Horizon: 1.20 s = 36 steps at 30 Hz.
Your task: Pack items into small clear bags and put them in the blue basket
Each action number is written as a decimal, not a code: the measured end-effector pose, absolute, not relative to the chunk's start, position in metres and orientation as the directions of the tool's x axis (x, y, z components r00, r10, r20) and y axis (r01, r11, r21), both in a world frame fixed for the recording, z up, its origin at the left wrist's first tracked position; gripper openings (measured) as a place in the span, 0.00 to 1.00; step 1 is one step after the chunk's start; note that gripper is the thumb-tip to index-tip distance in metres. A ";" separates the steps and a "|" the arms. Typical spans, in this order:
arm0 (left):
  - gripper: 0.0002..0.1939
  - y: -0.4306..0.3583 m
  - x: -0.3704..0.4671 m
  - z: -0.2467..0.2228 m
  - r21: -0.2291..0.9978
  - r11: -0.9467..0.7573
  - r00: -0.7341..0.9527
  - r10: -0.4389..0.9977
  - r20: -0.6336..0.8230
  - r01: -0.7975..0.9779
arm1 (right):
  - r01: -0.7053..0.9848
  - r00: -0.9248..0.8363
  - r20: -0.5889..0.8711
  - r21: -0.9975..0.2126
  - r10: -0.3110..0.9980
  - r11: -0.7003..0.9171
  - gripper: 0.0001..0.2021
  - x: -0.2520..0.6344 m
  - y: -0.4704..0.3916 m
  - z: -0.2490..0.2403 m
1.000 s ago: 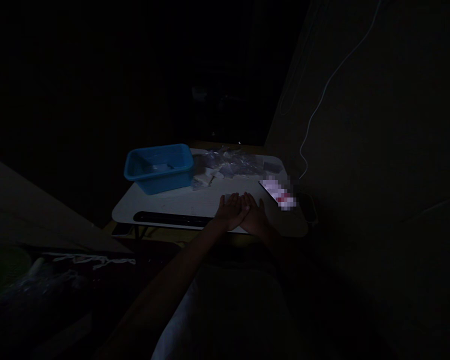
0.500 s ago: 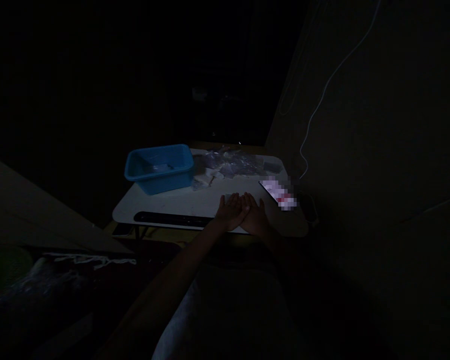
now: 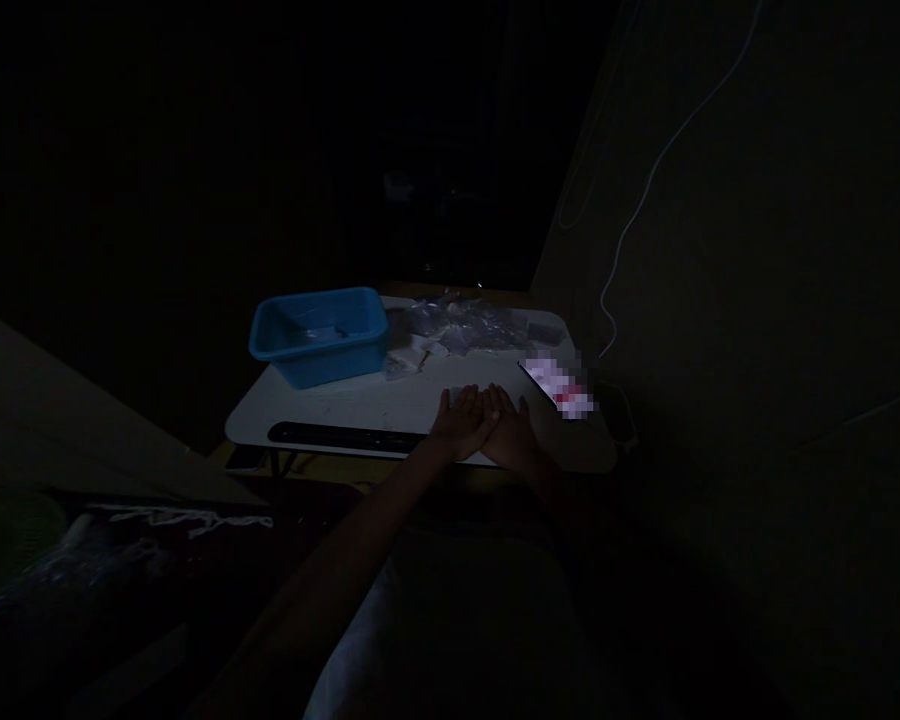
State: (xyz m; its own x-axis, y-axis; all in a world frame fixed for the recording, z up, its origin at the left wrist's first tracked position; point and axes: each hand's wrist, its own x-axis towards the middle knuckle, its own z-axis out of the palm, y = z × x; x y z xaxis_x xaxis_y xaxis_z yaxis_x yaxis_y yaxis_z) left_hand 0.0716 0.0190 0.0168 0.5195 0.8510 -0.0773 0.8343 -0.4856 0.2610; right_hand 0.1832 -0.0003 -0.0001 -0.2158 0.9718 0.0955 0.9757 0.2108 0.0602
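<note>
Your left hand (image 3: 457,430) and right hand (image 3: 513,438) are palm up, inner edges meeting, fingers stretched out and nothing visible in either. Just past your left fingertips a small pale piece (image 3: 455,391) shows on the worktop (image 3: 330,402); it looks light, but too little of it shows to judge stiffness. Near your right hand, on the worktop's right side, lies a lit phone-like slab (image 3: 552,384), probably stiff, smooth and breakable, best taken by its long edges. Farther out, the crumpled clear plastic (image 3: 469,325) should be light, limp and slippery, easiest pinched at a loose fold; the white packet (image 3: 406,358) beside it looks soft. To the left, the blue basin (image 3: 337,362) seems light and fairly stiff, with its rim the natural hold. You can't make out the pale contents at its bottom, the slab's screen is pixelated, and your right forearm fades into darkness.
</note>
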 end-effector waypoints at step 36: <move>0.30 0.019 0.055 0.012 0.135 -0.399 0.397 0.917 0.040 0.907 | 0.978 -0.206 0.146 0.021 0.968 0.205 0.33 0.182 0.000 -0.002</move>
State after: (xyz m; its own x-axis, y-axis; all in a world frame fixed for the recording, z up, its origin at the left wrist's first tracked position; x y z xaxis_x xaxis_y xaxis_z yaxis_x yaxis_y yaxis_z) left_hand 0.0549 0.0187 0.0119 0.3970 0.9169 0.0401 0.9071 -0.3986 0.1352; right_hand 0.1819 0.0004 -0.0021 -0.2062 0.9675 0.1462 0.9785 0.2053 0.0214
